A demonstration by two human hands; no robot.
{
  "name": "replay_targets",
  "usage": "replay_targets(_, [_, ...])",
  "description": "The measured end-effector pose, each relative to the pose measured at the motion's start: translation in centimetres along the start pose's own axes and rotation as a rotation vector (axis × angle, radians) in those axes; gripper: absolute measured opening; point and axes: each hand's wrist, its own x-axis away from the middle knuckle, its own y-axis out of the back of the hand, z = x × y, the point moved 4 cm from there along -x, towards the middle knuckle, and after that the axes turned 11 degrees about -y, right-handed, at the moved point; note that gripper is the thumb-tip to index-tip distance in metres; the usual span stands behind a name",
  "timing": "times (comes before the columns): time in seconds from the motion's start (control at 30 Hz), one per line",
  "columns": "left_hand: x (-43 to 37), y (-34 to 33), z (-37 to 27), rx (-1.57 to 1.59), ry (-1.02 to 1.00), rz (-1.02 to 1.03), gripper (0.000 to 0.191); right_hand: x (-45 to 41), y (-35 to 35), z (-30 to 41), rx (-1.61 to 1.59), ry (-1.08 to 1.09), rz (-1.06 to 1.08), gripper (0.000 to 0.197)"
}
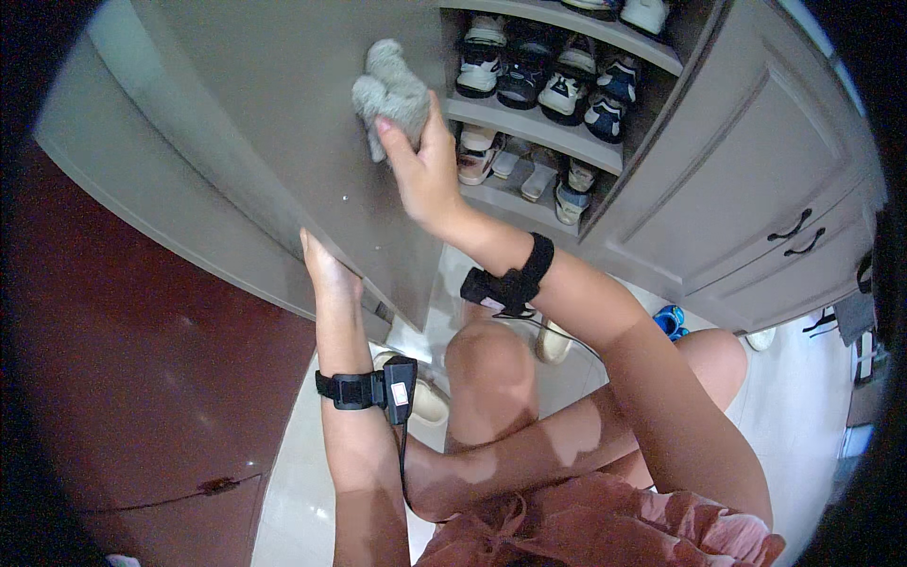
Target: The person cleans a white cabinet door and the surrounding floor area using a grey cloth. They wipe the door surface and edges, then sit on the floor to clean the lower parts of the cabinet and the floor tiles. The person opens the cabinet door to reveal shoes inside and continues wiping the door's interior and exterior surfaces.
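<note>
My right hand (pixel 429 170) grips a bunched grey cloth (pixel 400 92) with a fuzzy surface. It holds the cloth against the inner face of a grey cabinet door (pixel 283 127), which stands swung out. Lower down, my left hand (pixel 329 266) is at the edge of that door; its fingers are mostly hidden behind the panel. To the right of the cloth, the cabinet's shelves (pixel 528 126) bear several pairs of shoes (pixel 563 92), some stacked one on another.
A paneled cabinet front (pixel 744 156) with dark handles (pixel 790 225) is at right. Pale slippers (pixel 429 402) are on the tiled floor (pixel 297 489) by my legs, with blue footwear (pixel 669 322) beside the cabinet. A dark red surface (pixel 163 397) fills the left. Wired black bands circle both forearms.
</note>
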Motion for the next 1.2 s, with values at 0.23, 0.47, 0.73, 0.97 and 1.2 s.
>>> replay_targets(0.23, [0.9, -1.4, -0.5, 0.034, -0.019, -0.141, 0.037, -8.4, 1.9, -3.3, -0.088, -0.021, -0.215, 0.035])
replay_targets(0.47, [0.6, -2.3, 0.1, 0.034, -0.012, 0.049, 0.046, -9.6, 6.9, -12.3, 0.031, -0.391, -0.432, 0.042])
replay_targets(0.73, [-0.3, -0.7, -0.4, -0.015, -0.003, 0.144, 0.038, -2.8, 4.8, -11.0, 0.387, -0.466, -0.331, 0.047])
replay_targets(0.97, [-1.1, 0.4, -2.1, -0.137, 0.046, 0.156, 0.046, 3.3, -0.8, 0.9, 0.327, -0.148, -0.012, 0.038])
replay_targets(1.2, [-4.5, 2.6, -0.7, 0.007, 0.123, 0.146, 0.047, 8.5, -2.2, 2.0, 0.528, -0.427, 0.419, 0.036])
